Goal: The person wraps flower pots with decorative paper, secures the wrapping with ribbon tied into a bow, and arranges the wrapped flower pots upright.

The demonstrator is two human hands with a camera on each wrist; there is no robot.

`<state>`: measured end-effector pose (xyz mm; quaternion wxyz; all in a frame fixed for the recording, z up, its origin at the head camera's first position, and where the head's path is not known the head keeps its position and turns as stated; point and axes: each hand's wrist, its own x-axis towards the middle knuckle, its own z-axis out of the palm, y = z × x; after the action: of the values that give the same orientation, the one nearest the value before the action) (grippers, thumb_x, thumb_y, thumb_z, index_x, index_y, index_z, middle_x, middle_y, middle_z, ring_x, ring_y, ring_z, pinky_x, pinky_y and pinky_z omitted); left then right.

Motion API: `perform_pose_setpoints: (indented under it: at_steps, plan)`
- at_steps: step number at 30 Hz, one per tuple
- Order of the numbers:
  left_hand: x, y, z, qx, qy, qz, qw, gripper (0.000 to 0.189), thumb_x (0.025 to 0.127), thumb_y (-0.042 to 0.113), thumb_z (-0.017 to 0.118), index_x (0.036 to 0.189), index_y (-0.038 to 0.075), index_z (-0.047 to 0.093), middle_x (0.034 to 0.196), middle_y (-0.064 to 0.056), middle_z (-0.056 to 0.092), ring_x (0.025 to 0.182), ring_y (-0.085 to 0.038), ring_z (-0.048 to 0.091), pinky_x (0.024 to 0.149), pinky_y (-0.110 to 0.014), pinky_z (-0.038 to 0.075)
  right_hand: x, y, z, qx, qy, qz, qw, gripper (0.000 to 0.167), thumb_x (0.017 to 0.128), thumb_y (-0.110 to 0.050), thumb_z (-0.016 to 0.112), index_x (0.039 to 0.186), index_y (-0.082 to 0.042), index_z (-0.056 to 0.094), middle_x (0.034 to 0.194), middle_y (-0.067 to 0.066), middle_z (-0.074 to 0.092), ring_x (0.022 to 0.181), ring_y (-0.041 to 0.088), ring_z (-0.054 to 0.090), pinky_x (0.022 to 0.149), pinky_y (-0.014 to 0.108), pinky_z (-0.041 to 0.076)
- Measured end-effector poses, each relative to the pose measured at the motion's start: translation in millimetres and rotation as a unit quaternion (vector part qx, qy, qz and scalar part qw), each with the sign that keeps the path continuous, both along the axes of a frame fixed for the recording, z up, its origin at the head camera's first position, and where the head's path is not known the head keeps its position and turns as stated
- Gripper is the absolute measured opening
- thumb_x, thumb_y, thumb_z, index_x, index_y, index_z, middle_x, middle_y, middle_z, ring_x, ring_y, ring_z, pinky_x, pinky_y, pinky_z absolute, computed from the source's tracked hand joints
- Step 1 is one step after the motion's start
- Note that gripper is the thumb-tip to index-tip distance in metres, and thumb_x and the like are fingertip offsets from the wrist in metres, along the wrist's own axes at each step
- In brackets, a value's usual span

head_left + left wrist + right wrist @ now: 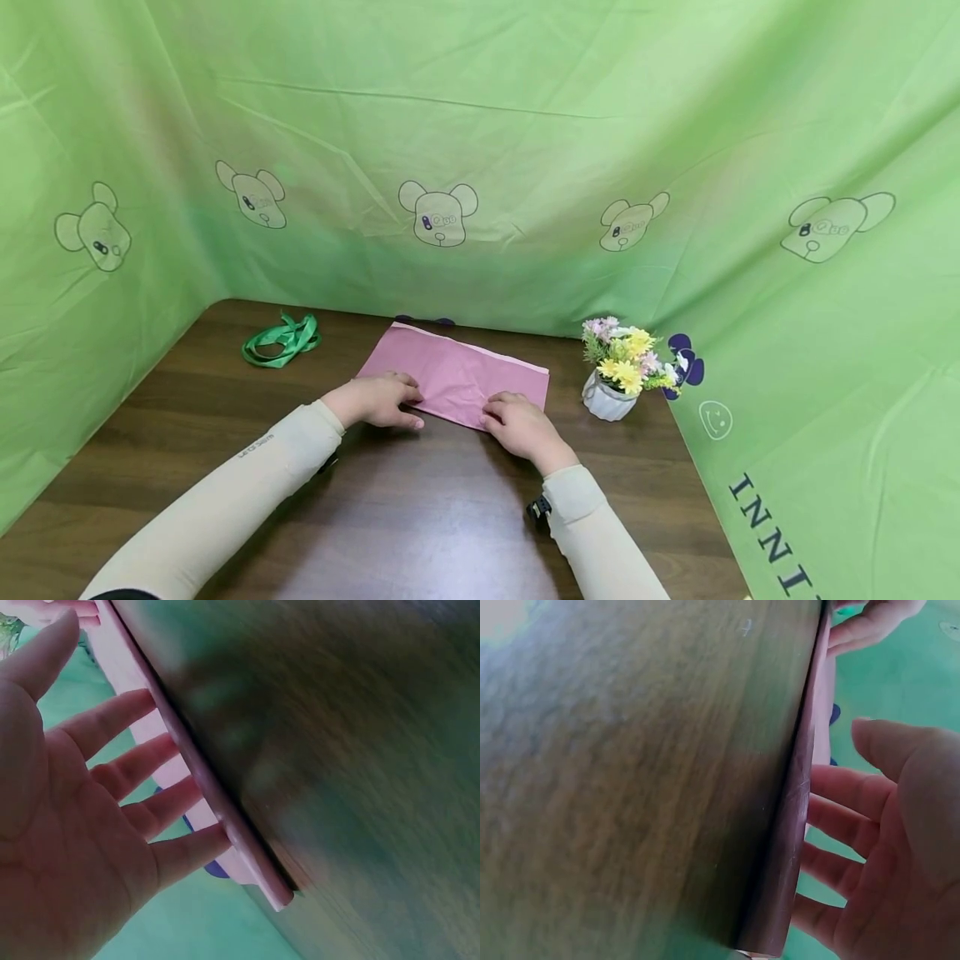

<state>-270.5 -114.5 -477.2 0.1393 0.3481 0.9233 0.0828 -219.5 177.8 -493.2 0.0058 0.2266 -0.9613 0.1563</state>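
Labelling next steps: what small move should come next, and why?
Probably press the thin pink rectangular sheet flat, left hand and right hand sliding apart along its near edge: both touch it there, that edge looks rounded in the wrist views, and creases show between the hands.

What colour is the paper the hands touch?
The paper is pink with a pale far edge, best seen in the head view.

From here I see a curtained-off booth (862, 333): green cloth (540, 150) with printed cartoon heads (439, 218) hangs along three sides of a wood-grain tabletop (420, 533). I cannot tell what sort of building holds it.
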Motion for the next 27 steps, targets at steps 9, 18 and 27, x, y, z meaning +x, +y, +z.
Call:
perform_pose_setpoints:
  at_steps: [9,18,27]
  plan:
    - [11.9,8.7,2.8,-0.007,0.022,0.008,0.9997,0.058,0.09,0.054,0.072,0.128,0.009,0.069,0.139,-0.016,0.058,0.129,-0.037,0.055,0.109,-0.049,0.045,3.5,-1.5,-1.1,0.002,0.007,-0.002,1.0,0.026,0.098,-0.018,0.062,0.119,-0.007,0.073,0.124,0.009,0.068,0.12,0.034,0.059,0.104,0.05,0.047]
    - [9.6,8.9,0.5,-0.004,0.037,0.014,0.9992,0.05,0.09,0.055,0.072,0.115,0.013,0.072,0.127,-0.007,0.061,0.12,-0.031,0.059,0.102,-0.048,0.049,17.4,-13.4,7.4,0.023,0.0,-0.027,0.9994,0.015,0.093,-0.017,0.066,0.104,-0.012,0.074,0.106,0.003,0.066,0.104,0.031,0.06,0.089,0.049,0.051]
    - [11.4,9.6,3.7,0.007,0.054,0.017,0.9984,0.034,0.09,0.045,0.074,0.1,0.012,0.074,0.128,-0.01,0.066,0.118,-0.033,0.063,0.1,-0.047,0.05,34.4,-23.6,10.7,0.047,0.0,-0.04,0.9981,0.014,0.094,-0.02,0.067,0.102,-0.015,0.076,0.095,0.0,0.061,0.095,0.027,0.058,0.08,0.047,0.052]
